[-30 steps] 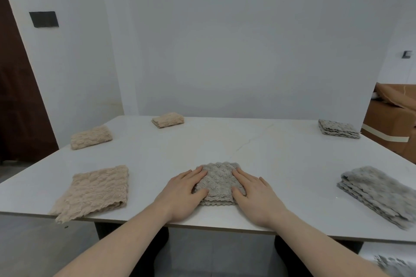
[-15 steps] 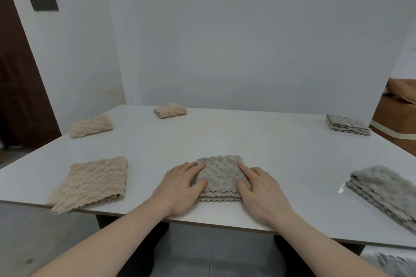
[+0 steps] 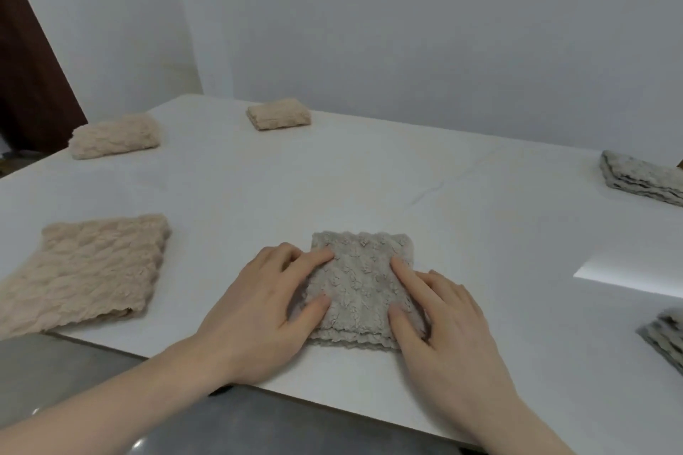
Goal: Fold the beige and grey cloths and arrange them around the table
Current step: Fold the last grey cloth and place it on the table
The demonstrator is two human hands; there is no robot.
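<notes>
A white table [image 3: 369, 188] with faint marbling is taking up most of the view, its near edge running across the bottom, with a pale wall [image 3: 406, 29] rising behind it and a dark brown door [image 3: 26, 78] showing at the far left. On the table's near left, a large beige cloth [image 3: 88, 270] is lying folded flat, its near-left corner reaching the table edge. Both of the person's forearms are reaching in from the bottom of the view, and the left hand [image 3: 258, 310] and the right hand [image 3: 443, 325] are resting on either side of a folded grey cloth [image 3: 360, 288], which is sitting near the table's front edge, roughly in the middle. The left hand's fingers [image 3: 318, 257] are lying nearly straight, their tips pressing on the cloth's left edge while the thumb is touching its near-left part; the right hand is mirroring that, forefinger stretched onto the cloth's right side and thumb pressing near its front right corner (neither hand is curling round the fabric; they are only flattening it). At the far left, a rolled-looking beige bundle [image 3: 114, 137] is lying near the table edge, and a smaller folded beige cloth [image 3: 279, 114] is sitting by the back edge, well apart from it. At the far right, a folded grey stack [image 3: 643, 177] is resting near the back corner, and another grey stack [image 3: 665, 336] is being cut off by the right border, near the front.
</notes>
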